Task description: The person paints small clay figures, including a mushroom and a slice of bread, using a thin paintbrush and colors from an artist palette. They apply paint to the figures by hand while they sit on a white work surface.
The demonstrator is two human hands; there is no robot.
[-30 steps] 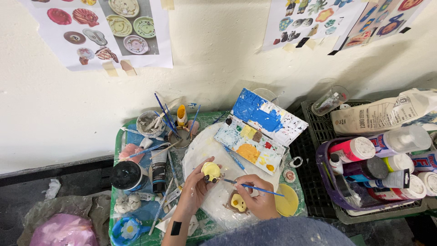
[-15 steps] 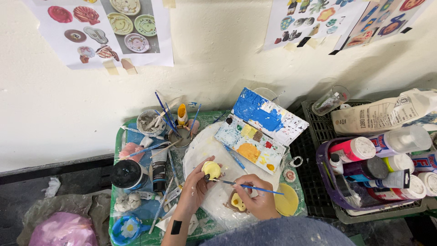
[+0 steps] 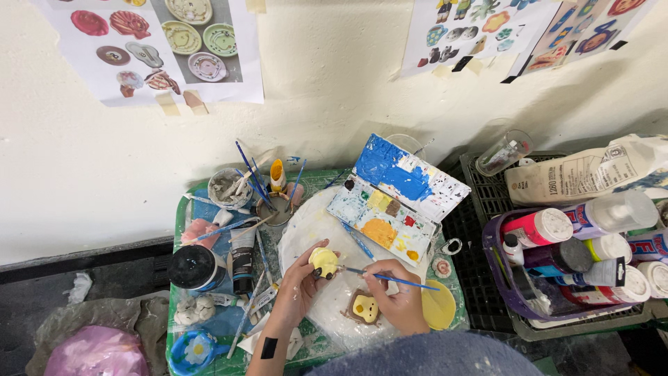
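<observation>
A small yellow clay figure [image 3: 323, 262] is being held up in the left hand [image 3: 300, 284], a little above the middle of the green tabletop [image 3: 182, 209]. The fingers [image 3: 306, 256] are being closed around its sides and bottom, so it is clamped gently. The figure is likely light and hard, and it could chip if dropped. Wet paint could be making it slippery and easy to smudge, so the bare bottom edge is probably the best place to be held.

A thin blue paintbrush [image 3: 390, 278] is being pinched in the right hand [image 3: 400, 301], like a pencil, with its tip being pointed at the figure. The brush is likely light and stiff.

The left wrist is being bent up, and the right hand is being rested low, near the front edge. A second small clay piece [image 3: 364, 307], brown and yellow, is lying just under the right hand. An open paint box [image 3: 396, 198] is sitting toward the back right corner.
</observation>
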